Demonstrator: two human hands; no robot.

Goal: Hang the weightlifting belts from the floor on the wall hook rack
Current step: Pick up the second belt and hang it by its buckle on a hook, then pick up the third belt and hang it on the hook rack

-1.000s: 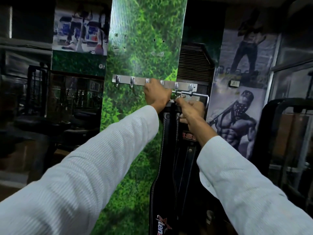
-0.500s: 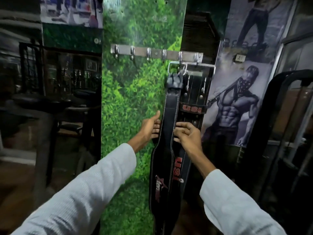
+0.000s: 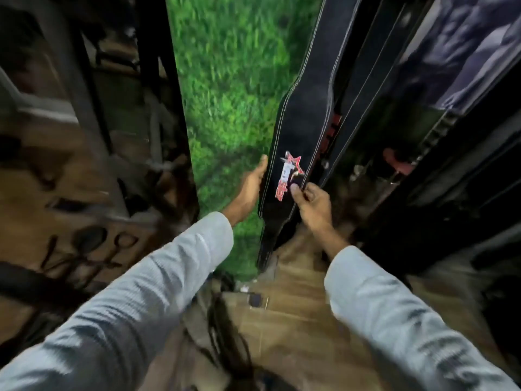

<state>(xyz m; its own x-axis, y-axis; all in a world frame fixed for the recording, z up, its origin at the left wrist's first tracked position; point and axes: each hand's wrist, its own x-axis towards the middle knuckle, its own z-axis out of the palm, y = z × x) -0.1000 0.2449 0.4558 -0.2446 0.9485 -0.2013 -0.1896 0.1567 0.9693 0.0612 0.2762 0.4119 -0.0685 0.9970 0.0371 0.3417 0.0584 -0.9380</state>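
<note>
Belt (image 3: 303,114): black, hanging against grass-print wall (image 3: 231,94)
Left hand (image 3: 251,187): open, flat on belt's left edge
Right hand (image 3: 311,203): pinching its right edge

The wooden floor (image 3: 296,314) carries a small dark flat object (image 3: 255,299) near the foot of the green wall, and blurred dark cords (image 3: 225,334) trail across it just beside.

The weightlifting belt (image 3: 303,122) is black with pale stitching along its edges and a red-and-white star logo (image 3: 290,173). The wall panel (image 3: 231,88) shows green grass. Both sleeves (image 3: 158,289) are pale blue-grey; the floor (image 3: 296,314) is brown.
</note>
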